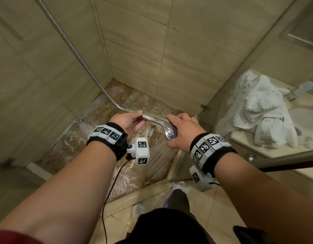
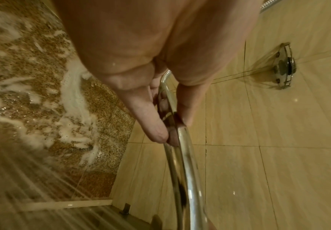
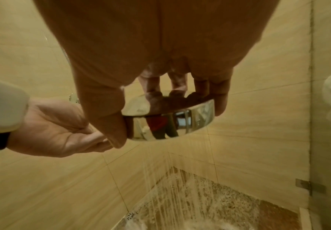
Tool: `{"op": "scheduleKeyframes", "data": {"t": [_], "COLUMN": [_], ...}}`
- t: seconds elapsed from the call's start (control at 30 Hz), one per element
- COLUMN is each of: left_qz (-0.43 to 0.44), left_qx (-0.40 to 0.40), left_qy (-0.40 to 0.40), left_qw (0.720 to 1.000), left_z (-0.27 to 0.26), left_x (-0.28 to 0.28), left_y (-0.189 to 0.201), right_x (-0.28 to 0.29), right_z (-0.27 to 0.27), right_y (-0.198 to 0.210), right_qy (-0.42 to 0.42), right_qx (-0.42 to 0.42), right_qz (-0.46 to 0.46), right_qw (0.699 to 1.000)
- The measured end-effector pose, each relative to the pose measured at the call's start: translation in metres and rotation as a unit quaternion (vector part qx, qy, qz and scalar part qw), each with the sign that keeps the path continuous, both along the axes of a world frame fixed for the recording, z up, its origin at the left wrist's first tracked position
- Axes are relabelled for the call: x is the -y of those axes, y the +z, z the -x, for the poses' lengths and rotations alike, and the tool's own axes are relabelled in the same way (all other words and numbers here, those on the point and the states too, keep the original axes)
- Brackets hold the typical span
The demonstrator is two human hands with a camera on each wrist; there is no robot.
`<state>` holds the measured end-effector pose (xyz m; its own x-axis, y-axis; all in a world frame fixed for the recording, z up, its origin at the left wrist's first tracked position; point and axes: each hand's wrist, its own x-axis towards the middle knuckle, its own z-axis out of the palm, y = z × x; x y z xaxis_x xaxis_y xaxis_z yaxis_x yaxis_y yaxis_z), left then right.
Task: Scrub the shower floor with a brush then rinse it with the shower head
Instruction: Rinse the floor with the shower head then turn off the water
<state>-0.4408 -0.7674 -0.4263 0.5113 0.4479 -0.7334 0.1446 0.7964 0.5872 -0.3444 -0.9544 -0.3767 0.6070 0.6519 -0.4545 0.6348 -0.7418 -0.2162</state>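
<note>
fig. rinse step, as i judge it: both hands hold the shower head (image 1: 159,123) over the shower floor (image 1: 73,143), at the centre of the head view. my left hand (image 1: 129,123) pinches the chrome handle between thumb and fingers, just past where the hose (image 1: 78,55) joins; my right hand (image 1: 184,131) curls its fingers over the round face end, thumb under the rim. water streams (image 3: 160,179) fall from the face toward 6 o'clock, onto speckled stone streaked with white foam (image 2: 74,93). the brush is not in view.

to do this well, in my judgement: keep the face tilted down and sweep the spray from the far corner at 12 o'clock toward the drain (image 1: 80,120) at 9 o'clock, so foam is chased to it rather than over the threshold near my feet; the wet chrome looks slippery, so grip firmly.

containers: the basin (image 1: 305,120) at 3 o'clock shows nothing inside that i can tell; a crumpled white towel (image 1: 257,110) lies on the worktop (image 1: 243,140) just beside it
</note>
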Motion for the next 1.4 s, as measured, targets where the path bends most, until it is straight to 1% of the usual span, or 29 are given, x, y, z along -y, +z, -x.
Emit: {"op": "scheduleKeyframes", "data": {"t": [0.43, 0.73, 0.87, 1.1, 1.4], "left_qz": [0.006, 0.012, 0.006, 0.009, 0.005], "left_qx": [0.022, 0.038, 0.042, 0.036, 0.024], "left_qy": [-0.009, -0.012, -0.014, -0.023, 0.001], "left_qw": [1.0, 0.999, 0.999, 0.999, 1.0], "left_z": [-0.011, -0.018, -0.019, -0.011, 0.011], "left_x": [0.011, 0.014, 0.015, 0.017, 0.014], "left_y": [0.011, 0.02, 0.023, 0.021, 0.016], "right_x": [0.001, 0.0, 0.001, 0.003, -0.001], "right_z": [-0.023, -0.029, -0.029, -0.025, -0.009], "right_y": [0.033, 0.056, 0.06, 0.055, 0.044], "right_qy": [0.051, 0.09, 0.09, 0.076, 0.08], "right_qx": [0.099, 0.163, 0.162, 0.127, 0.1], "right_qz": [0.035, 0.049, 0.052, 0.057, 0.051], "right_qw": [0.993, 0.981, 0.981, 0.987, 0.99]}}
